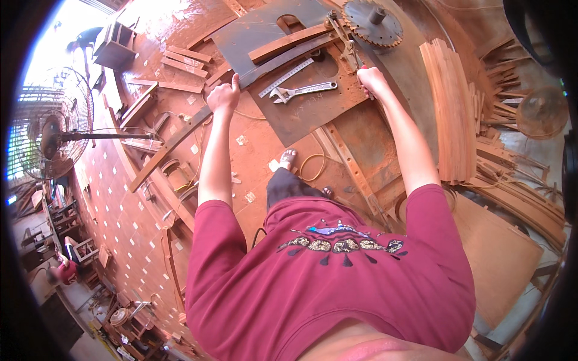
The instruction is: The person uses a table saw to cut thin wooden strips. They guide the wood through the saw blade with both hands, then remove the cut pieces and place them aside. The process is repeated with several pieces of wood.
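Dusty workshop, tiled floor [120,204] red with sawdust, both hands at a metal saw table [301,114]

From the left: a standing fan [51,135] at the edge, loose wood strips [183,60] beyond it; the left hand [224,96] is closed round a long dark curved wooden strip [180,135] that runs from the floor side up across the table; a steel ruler [286,78] and an adjustable wrench [304,91] lie just right of that hand; the right hand [371,78] grips a metal lever [352,51] below the toothed circular saw blade [372,23]; stacked thin boards [451,108] stand right of that arm
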Available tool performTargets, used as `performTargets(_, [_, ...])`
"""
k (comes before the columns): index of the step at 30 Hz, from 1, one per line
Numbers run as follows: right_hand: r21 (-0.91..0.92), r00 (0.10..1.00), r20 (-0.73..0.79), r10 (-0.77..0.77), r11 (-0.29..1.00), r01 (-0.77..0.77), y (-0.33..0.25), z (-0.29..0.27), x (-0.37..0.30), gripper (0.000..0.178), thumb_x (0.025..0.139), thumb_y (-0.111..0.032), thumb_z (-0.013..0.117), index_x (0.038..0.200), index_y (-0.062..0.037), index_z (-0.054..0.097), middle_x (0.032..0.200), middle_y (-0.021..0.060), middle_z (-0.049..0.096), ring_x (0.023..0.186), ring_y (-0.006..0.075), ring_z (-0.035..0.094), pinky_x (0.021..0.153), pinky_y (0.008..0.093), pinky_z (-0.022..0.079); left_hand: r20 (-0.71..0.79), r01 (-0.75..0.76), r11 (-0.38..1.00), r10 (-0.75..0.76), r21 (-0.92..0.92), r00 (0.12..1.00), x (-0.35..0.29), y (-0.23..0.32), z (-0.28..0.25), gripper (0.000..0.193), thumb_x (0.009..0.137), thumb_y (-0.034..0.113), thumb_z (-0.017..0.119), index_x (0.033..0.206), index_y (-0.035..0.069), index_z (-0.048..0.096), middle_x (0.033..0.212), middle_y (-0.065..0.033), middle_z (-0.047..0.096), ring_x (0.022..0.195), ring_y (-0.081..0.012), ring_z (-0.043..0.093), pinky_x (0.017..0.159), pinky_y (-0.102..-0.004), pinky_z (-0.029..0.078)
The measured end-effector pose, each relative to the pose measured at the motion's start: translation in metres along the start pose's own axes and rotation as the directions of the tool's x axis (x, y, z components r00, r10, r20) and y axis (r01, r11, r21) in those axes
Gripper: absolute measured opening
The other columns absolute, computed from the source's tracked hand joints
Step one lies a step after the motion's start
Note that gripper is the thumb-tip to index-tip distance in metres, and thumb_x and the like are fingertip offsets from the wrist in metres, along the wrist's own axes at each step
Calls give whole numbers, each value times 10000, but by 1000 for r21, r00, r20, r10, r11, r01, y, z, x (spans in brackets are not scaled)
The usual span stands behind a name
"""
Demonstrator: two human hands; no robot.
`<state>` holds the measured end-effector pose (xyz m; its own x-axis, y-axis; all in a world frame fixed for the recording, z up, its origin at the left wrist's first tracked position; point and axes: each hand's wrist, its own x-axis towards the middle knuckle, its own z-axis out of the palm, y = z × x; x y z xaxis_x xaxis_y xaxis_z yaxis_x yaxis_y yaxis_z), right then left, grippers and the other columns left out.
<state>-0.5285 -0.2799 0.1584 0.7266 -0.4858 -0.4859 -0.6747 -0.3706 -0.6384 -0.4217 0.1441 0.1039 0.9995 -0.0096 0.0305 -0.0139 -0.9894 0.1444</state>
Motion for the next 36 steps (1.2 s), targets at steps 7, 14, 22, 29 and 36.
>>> performTargets(7, [-71,997,4,77,995,-76,0,-9,13,309,863,-262,553,704,0,596,606,108,611,529,211,625,484,387,490,1,-15,1000,15,-16,1000,-3,3,-10,829,1026,688,281,833,69,798,837,-209,751,841,-392,743,739,-493,565])
performTargets(14, [-122,995,59,83,990,-76,-3,-18,10,277,827,-217,547,718,30,611,622,126,629,540,231,639,499,400,511,-195,-54,974,10,-222,981,-8,21,-18,618,1003,577,534,1160,-4,670,1195,-209,663,1140,-362,627,877,-493,534])
performTargets(22, [-22,990,95,108,994,-107,-24,-28,-2,125,778,-74,567,761,44,604,699,149,655,566,224,634,541,371,533,-268,-378,795,279,-475,922,52,89,-13,337,951,301,668,1177,52,691,1163,-167,646,1095,-365,600,946,-485,482])
performTargets(29, [-72,991,85,99,993,-93,-30,-27,1,245,803,-86,566,909,120,645,809,203,712,625,236,689,583,388,571,-300,-413,837,316,-359,900,41,109,-8,250,938,284,600,1067,104,716,1126,-78,680,1074,-333,613,934,-483,446])
performTargets(36, [-112,990,101,96,990,-84,-25,-21,13,247,820,-118,572,882,100,669,819,196,725,657,254,704,625,398,578,-141,-438,775,424,-456,895,77,163,8,388,932,397,570,1091,79,724,1173,-117,687,1150,-332,605,981,-475,450])
